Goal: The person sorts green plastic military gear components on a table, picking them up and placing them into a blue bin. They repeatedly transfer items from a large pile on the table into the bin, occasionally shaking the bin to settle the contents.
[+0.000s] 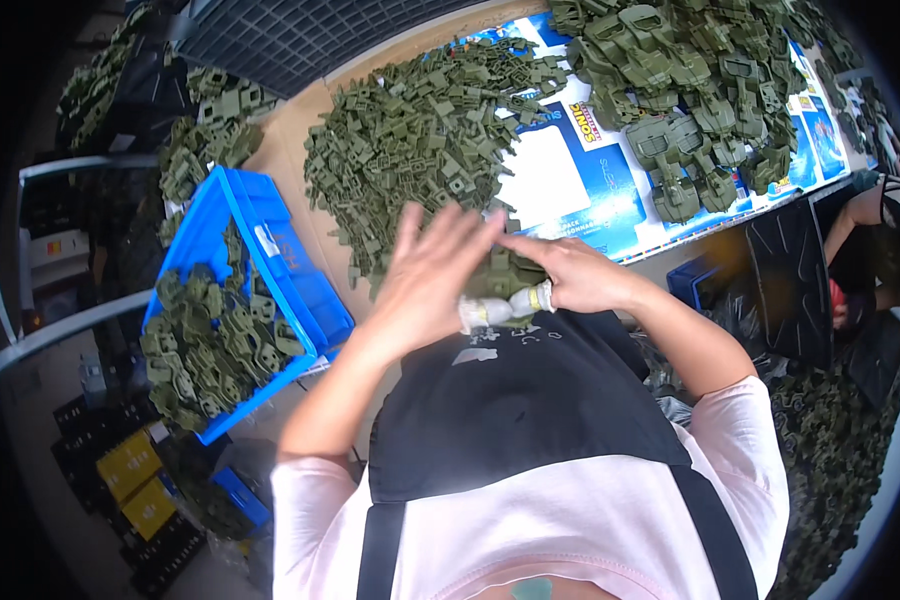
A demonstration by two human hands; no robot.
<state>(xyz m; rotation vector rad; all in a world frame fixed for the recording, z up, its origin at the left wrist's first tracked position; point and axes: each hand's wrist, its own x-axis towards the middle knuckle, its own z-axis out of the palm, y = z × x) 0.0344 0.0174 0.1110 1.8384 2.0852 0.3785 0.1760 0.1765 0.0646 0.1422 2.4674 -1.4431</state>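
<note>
In front of my apron, an olive-green plastic part [505, 272] sits between my hands, half covered by them. My right hand [582, 277] grips it from the right, index finger stretched over it and the other fingers curled. Spread and slightly blurred, the fingers of my left hand [422, 280] reach over the part's left side. White wrapping covers both thumbs, which nearly meet at the part's near edge. Just beyond my hands lies a large heap of small olive-green plastic pieces [410, 140].
Larger green vehicle-like bodies [670, 140] are piled at the far right on blue printed cardboard [610, 200]. To the left, a tilted blue bin [290, 260] holds more green parts [210, 345]. A dark grid crate [310, 40] stands behind. Another person's arm [855, 220] shows at far right.
</note>
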